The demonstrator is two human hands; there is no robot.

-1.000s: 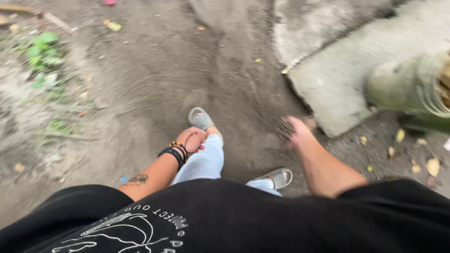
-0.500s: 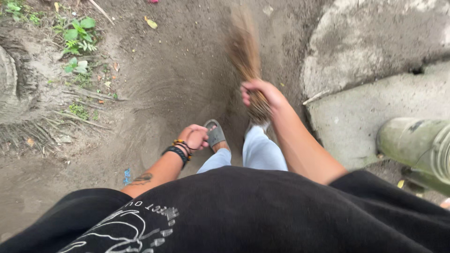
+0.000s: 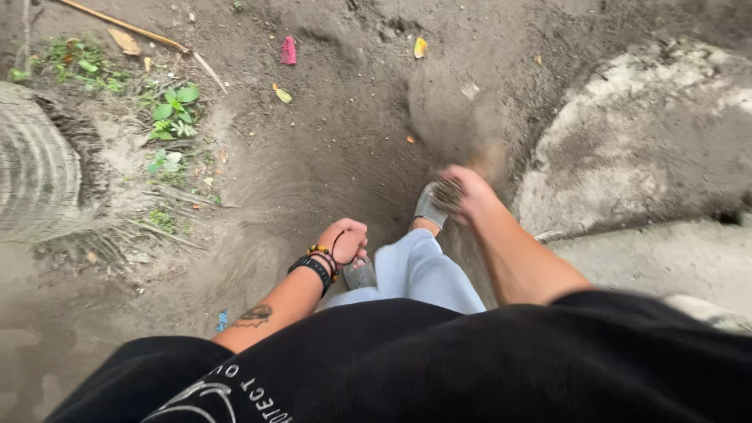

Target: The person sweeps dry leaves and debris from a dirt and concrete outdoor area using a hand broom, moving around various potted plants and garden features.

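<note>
Sweeping bare dirt, stick broom in right hand.
Right hand [image 3: 464, 190] closed around the bundled end of a blurred stick broom [image 3: 478, 164], bristles over dirt beside a concrete slab [image 3: 650, 133]. Left hand [image 3: 345, 237] curled shut, holding nothing, above a grey sandal [image 3: 359, 274]. Pink scrap [image 3: 288, 50], leaves, weeds [image 3: 168, 117] well apart.

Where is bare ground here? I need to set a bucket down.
Bare dirt lies between the pink scrap and the left hand. The concrete slab beyond the right hand is also free. It is crowded by the weeds and trunk.
</note>
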